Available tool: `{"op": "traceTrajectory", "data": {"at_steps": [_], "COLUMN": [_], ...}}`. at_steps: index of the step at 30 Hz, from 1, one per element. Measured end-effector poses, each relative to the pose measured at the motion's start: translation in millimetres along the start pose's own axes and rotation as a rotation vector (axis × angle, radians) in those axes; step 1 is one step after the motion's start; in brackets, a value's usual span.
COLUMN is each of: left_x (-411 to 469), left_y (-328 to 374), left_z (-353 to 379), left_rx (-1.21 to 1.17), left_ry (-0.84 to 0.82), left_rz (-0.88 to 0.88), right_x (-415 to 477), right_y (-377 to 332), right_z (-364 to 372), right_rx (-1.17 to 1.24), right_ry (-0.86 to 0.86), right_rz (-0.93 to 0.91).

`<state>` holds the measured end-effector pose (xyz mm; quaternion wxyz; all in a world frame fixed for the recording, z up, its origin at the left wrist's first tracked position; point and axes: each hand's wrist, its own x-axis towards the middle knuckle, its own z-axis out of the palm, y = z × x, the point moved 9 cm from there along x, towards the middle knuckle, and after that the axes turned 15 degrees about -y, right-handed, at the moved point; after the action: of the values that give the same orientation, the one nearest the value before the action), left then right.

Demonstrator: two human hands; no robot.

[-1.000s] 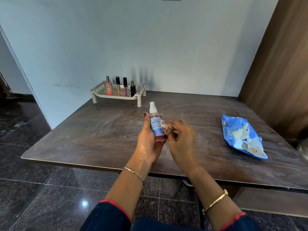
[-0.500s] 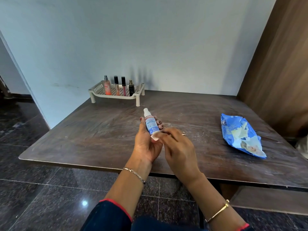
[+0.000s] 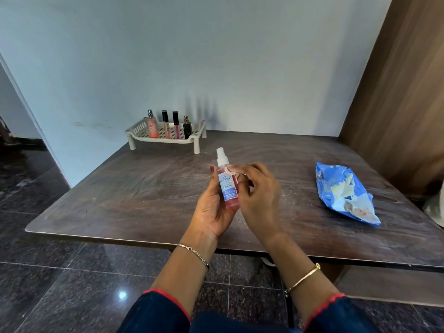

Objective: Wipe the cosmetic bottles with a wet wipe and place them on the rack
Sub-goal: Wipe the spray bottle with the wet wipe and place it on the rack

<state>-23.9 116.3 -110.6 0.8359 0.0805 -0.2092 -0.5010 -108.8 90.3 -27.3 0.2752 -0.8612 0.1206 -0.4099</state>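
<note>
My left hand (image 3: 213,207) grips a small pink spray bottle (image 3: 227,186) with a white cap and a blue label, upright above the table's near part. My right hand (image 3: 259,198) pinches a small white wet wipe (image 3: 234,170) against the bottle's upper right side; most of the wipe is hidden by my fingers. A cream perforated rack (image 3: 165,138) stands at the table's far left, by the wall. It carries several cosmetic bottles: a pink spray bottle (image 3: 152,126), two slim tubes with black caps, and a black bottle (image 3: 187,128).
A blue wet-wipe packet (image 3: 343,193), torn open, lies on the dark wooden table (image 3: 134,195) at the right. A wooden panel (image 3: 403,97) rises along the right side. The white wall stands behind the table. Dark polished tiles cover the floor below.
My right hand slid the wipe from the bottle's lower end up to its upper side. The left hand raised the bottle back upright.
</note>
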Motion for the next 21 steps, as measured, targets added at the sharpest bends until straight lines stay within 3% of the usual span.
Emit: {"op": "traceTrajectory", "data": {"at_steps": [4, 9, 11, 15, 21], "left_x": [-0.4, -2.2, -0.7, -2.8, -2.3], "left_y": [7.8, 17.4, 15.9, 1.9, 7.7], "left_z": [-10.3, -19.9, -15.9, -8.7, -8.1], "left_rx": [-0.034, 0.007, 0.036, 0.169, 0.109], "left_ry": [0.079, 0.150, 0.111, 0.089, 0.087], "left_rz": [0.016, 0.053, 0.035, -0.062, -0.028], "right_x": [-12.1, -38.6, -33.1, -5.2, -15.3], "right_y": [-16.7, -24.0, -17.6, 3.4, -23.3], "right_z": [17.1, 25.5, 21.3, 1.3, 26.0], "right_rx": [-0.178, -0.365, -0.303, -0.070, -0.339], "right_ry": [-0.169, -0.222, -0.211, -0.073, -0.237], "right_rz": [-0.161, -0.296, -0.278, -0.066, -0.224]}}
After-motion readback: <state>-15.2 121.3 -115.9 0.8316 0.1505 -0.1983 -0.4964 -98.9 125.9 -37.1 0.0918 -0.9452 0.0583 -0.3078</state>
